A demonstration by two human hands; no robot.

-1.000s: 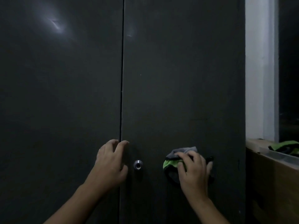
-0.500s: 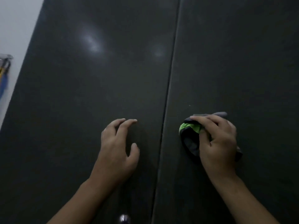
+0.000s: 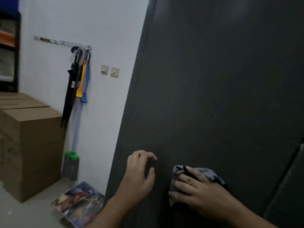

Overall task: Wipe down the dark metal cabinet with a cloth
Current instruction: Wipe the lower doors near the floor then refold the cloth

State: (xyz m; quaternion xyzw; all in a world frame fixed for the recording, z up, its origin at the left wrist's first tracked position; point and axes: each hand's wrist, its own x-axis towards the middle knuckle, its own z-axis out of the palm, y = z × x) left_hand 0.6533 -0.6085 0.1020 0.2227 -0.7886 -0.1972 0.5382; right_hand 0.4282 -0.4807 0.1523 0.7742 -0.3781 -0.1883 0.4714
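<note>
Because the cloth (image 3: 208,173) must rub firmly on the dark cabinet door (image 3: 213,96), the right grip (image 3: 199,193) clutches it bunched against the metal. The left grip (image 3: 139,176), loosely curled and holding nothing, is just beside it at the door, probably for balance.

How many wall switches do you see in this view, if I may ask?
2: the left switch and the right switch, side by side on the wall left of the cabinet. Others may be out of frame.
</note>
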